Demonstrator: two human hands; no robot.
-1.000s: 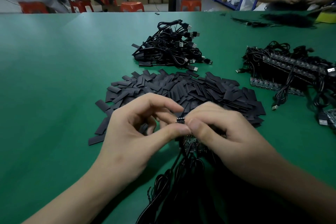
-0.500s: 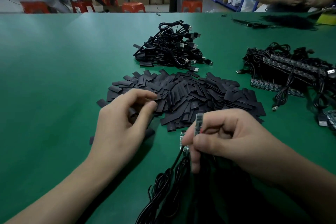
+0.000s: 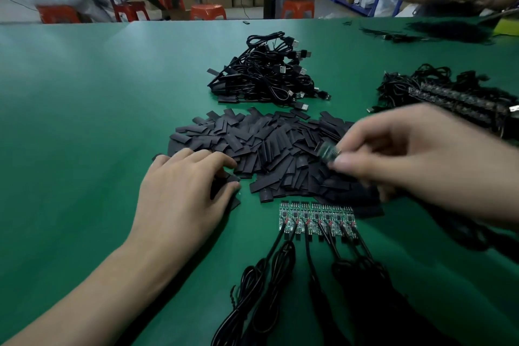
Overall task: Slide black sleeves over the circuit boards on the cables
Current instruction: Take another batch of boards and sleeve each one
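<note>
Pinching one blurred circuit board [image 3: 327, 152] in the right hand [image 3: 407, 160] over the right side of the sleeve pile [image 3: 266, 146], left hand [image 3: 182, 185] well apart, fingers curled onto the pile's near-left edge; cannot tell whether gripping a sleeve yet. Could lift two clinging sleeves at once, or knock the near row of boards [image 3: 317, 218] out of line when reaching back. Might snag a flattened sleeve on the board's corners if fed in skewed.

The green tabletop [image 3: 84, 126] is viewed closely from one head-worn wide-angle camera, aimed forward and down; the room beyond [image 3: 241, 0] is caught along the top.
</note>
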